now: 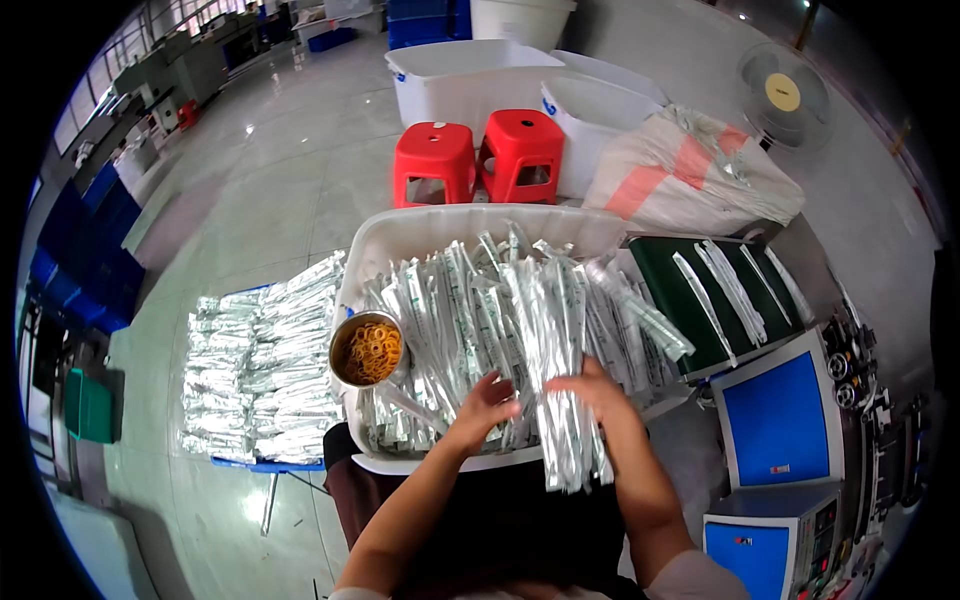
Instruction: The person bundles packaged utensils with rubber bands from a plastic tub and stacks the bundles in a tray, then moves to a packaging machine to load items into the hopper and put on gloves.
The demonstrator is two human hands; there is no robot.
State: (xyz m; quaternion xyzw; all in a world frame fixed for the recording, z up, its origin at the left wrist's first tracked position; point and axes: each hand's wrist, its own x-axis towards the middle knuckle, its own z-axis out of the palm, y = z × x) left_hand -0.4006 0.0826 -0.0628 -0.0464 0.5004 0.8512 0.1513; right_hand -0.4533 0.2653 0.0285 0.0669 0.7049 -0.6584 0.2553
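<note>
A white tub (395, 228) full of long, thin silvery packets (440, 290) stands before me. My right hand (592, 392) is wrapped round a bundle of packets (555, 370), held upright over the tub's near edge. Just left of the bundle is my left hand (484, 412), its fingers apart and nothing in it. A metal cup (342, 373) with orange rubber bands (372, 352) sits at the tub's left rim.
Stacked silvery packets (265, 370) lie on a blue support at left. A green conveyor (690, 290) carries loose packets at right, beside a blue-panelled machine (778, 415). Red stools (435, 155), white bins (470, 85) and a woven sack (690, 180) stand beyond.
</note>
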